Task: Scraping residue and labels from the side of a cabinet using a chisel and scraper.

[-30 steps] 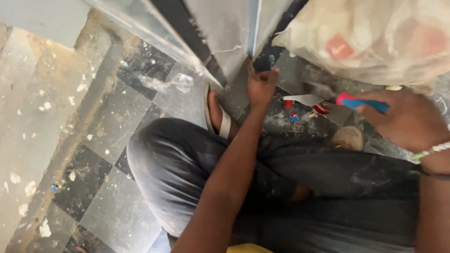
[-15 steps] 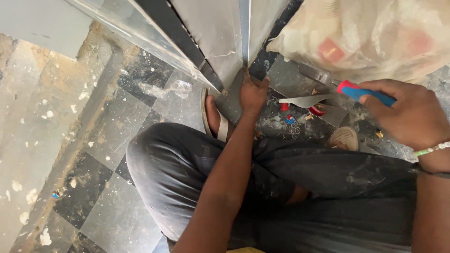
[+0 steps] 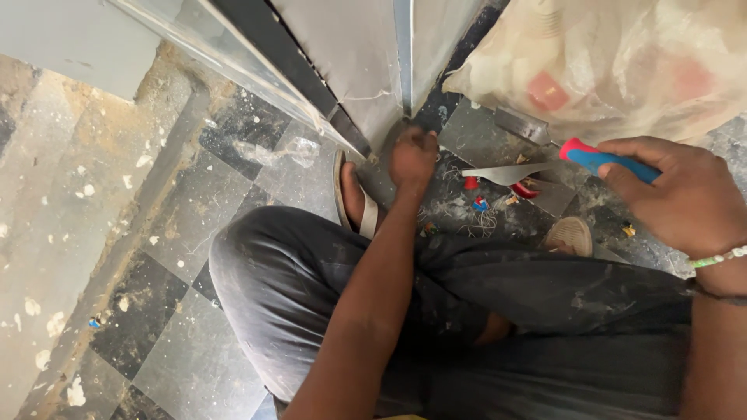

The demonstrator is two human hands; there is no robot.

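On floor, right hand (image 3: 685,198) gripping trowel (image 3: 545,165)

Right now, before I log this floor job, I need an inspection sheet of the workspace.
Surface: dusty black-and-grey checkered tile floor, paint-flecked.
Job's things: red-and-blue-handled metal blade tool; grey metal panel corner.
Clutter: small red and blue plastic bits, wire strands, translucent plastic sack.
Hands: left hand at the panel's base; right hand, fingers wrapped round the tool handle.
Cables: nothing seen.
Surroundings: sandals, dark trousers.
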